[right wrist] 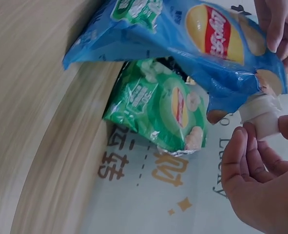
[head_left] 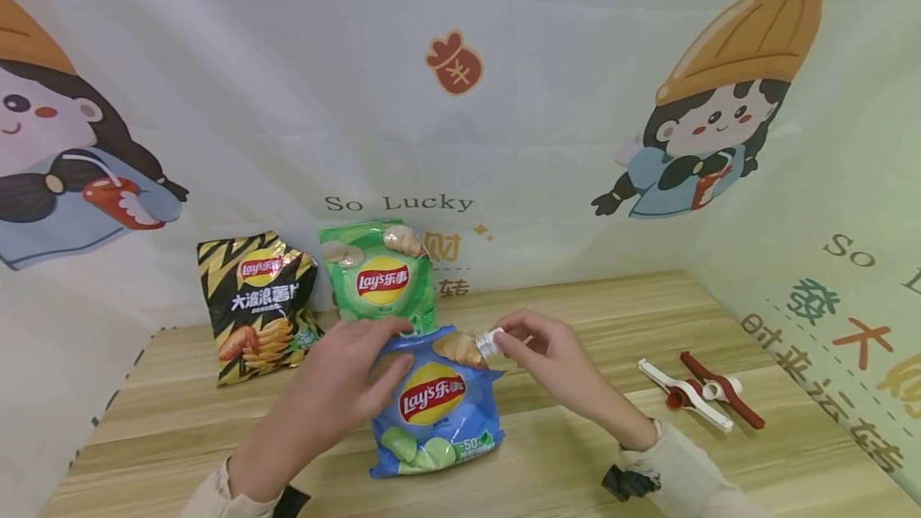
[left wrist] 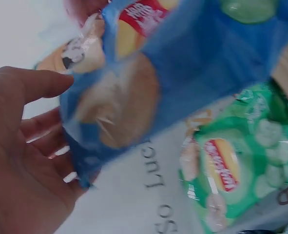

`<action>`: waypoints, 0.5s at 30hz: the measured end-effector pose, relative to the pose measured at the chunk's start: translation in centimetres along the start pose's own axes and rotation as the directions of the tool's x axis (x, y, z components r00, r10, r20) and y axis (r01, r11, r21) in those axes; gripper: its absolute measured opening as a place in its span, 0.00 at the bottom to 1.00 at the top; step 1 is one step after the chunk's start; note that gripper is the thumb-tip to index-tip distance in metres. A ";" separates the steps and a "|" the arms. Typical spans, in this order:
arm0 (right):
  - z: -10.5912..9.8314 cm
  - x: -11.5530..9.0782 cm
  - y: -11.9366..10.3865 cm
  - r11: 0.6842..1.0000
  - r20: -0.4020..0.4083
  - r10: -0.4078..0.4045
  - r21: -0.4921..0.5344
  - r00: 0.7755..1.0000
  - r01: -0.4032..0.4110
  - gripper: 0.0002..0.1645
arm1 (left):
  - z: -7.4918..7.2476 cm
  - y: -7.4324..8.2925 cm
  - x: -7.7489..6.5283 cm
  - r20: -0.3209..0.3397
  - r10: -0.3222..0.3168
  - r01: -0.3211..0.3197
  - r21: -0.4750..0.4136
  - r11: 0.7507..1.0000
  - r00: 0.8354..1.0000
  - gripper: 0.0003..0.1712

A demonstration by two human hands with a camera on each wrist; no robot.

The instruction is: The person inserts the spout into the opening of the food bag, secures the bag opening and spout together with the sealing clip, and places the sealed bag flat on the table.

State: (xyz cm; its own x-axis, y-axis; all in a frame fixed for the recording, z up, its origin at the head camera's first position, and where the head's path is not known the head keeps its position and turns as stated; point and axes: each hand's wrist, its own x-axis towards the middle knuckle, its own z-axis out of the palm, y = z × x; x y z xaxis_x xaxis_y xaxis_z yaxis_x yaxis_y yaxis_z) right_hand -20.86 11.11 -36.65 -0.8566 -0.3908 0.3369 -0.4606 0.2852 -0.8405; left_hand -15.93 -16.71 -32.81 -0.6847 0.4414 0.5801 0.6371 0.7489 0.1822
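A blue Lay's chip bag (head_left: 460,386) stands upright on the table, its front facing me. My left hand (head_left: 331,386) holds it at the upper left corner, the thumb in front and the fingers passing behind the film in the left wrist view. At the bag's upper right corner, my right hand (head_left: 550,350) pinches a short white cylindrical piece (right wrist: 265,122) between thumb and fingertips. This piece meets the gathered film of the corner, and a paler ring shows where they join.
Behind stand a green Lay's bag (head_left: 384,278) and a black and yellow Lay's bag (head_left: 259,302), close to the printed cloth backdrop (head_left: 547,206). Two bag clips with round middles, one white (head_left: 708,410) and one red (head_left: 741,406), lie on the wooden table (head_left: 576,454) at right.
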 end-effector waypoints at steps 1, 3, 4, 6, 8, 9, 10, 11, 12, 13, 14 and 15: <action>0.0 0.0 -0.1 1.000 0.008 0.000 0.010 1.000 0.000 0.12 | 0.0 0.4 0.2 0.012 0.011 -0.012 0.028 1.000 1.000 0.18; 0.1 -0.1 -0.3 1.000 0.017 0.000 0.025 1.000 -0.001 0.12 | -0.1 1.1 0.7 0.034 0.031 -0.033 0.071 0.997 0.999 0.21; 0.1 -0.1 -0.3 0.999 0.019 0.000 0.034 1.000 -0.001 0.12 | 0.0 1.5 0.9 0.044 0.037 -0.041 0.083 0.996 0.998 0.22; 0.2 0.0 -0.4 0.998 0.030 0.009 0.065 1.000 -0.011 0.12 | 0.0 2.1 1.3 0.066 0.038 -0.044 0.094 0.995 0.997 0.25; 0.4 0.0 -0.4 0.996 0.045 0.025 0.086 0.999 -0.029 0.13 | 0.2 2.5 1.6 0.088 0.024 -0.033 0.097 0.995 0.996 0.26; 0.6 0.0 -0.3 0.995 0.054 0.033 0.094 0.998 -0.038 0.13 | 0.3 2.7 1.8 0.098 0.015 -0.025 0.102 0.995 0.995 0.27; 0.7 0.0 -0.2 0.994 0.061 0.044 0.096 0.997 -0.050 0.13 | 0.4 2.8 1.9 0.111 0.004 -0.016 0.101 0.995 0.994 0.28; 0.9 -0.1 -0.1 0.994 0.068 0.051 0.095 0.996 -0.057 0.13 | 0.5 2.9 2.1 0.124 -0.005 -0.008 0.102 0.995 0.992 0.27; 1.1 -0.1 0.0 0.994 0.072 0.055 0.091 0.996 -0.062 0.13 | 0.6 3.0 2.3 0.140 -0.017 0.003 0.096 0.995 0.990 0.27; 1.2 -0.2 0.1 0.994 0.073 0.052 0.087 0.996 -0.058 0.13 | 0.8 3.1 2.5 0.155 -0.028 0.015 0.087 0.996 0.988 0.26; 1.4 -0.3 0.2 0.995 0.073 0.047 0.087 0.996 -0.054 0.12 | 0.9 3.1 2.7 0.169 -0.042 0.029 0.075 0.997 0.985 0.26; 1.5 -0.4 0.2 0.994 0.075 0.045 0.091 0.996 -0.052 0.12 | 1.1 3.2 2.9 0.184 -0.053 0.043 0.059 0.997 0.981 0.26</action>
State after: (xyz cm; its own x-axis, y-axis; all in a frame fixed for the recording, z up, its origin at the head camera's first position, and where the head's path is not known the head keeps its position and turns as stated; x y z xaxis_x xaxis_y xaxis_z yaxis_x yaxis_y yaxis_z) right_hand -20.24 10.01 -37.58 -0.8569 -0.4417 0.2657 -0.3922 0.2241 -0.8922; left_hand -16.26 -12.55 -31.44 -0.7710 0.4842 0.4136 0.5851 0.7950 0.1600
